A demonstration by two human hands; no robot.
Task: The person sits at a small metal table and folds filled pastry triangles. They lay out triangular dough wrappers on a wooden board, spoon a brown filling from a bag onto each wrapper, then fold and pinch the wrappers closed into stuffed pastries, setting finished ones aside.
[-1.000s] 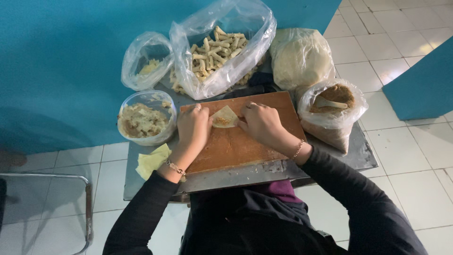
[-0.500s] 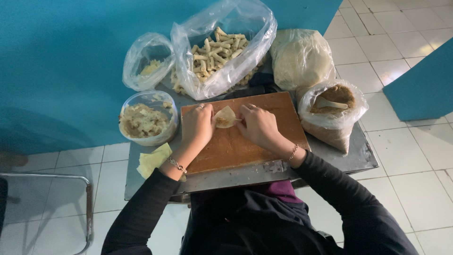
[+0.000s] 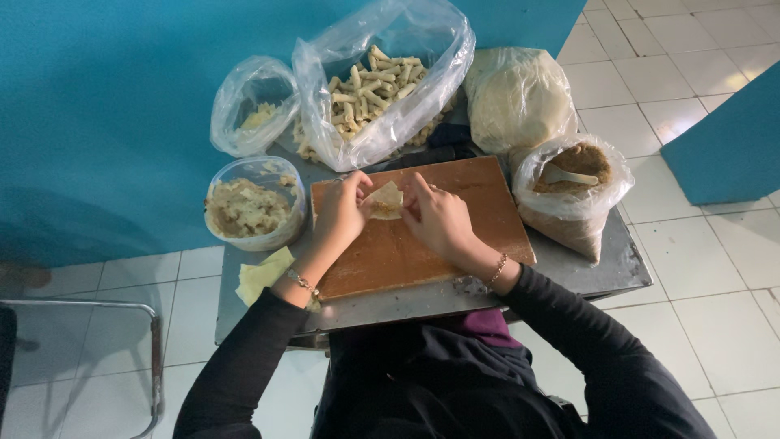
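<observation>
1. Left hand (image 3: 340, 213) and right hand (image 3: 435, 218): both rest on the board (image 3: 479, 213), fingers curled in, pinching the wrapper (image 3: 385, 200) from either side.
2. Wrapper: a pale, thin sheet held between the two sets of fingertips at the board's far edge, one corner raised. It appears partly folded; whether filling already lies inside cannot be told.
3. Tub (image 3: 248, 210): just left of the board, holding a pale yellow mash, judged to be the filling; a good amount remains.
4. Large bag (image 3: 382, 81): beyond the board, open, piled with many finished rolls. Judged from this pile, the work is well advanced.
5. Small bag (image 3: 253, 114): left of the large bag, with a little pale content.
6. Tied bag (image 3: 520, 97): right of the large bag, full of something pale; contents unclear.
7. Brown bag (image 3: 573, 191): right of the board, open, with a spoon (image 3: 569, 175) lying in brown crumbs.
8. Yellow sheets (image 3: 262, 275): near the left wrist, on the table (image 3: 597, 260), unused.
</observation>
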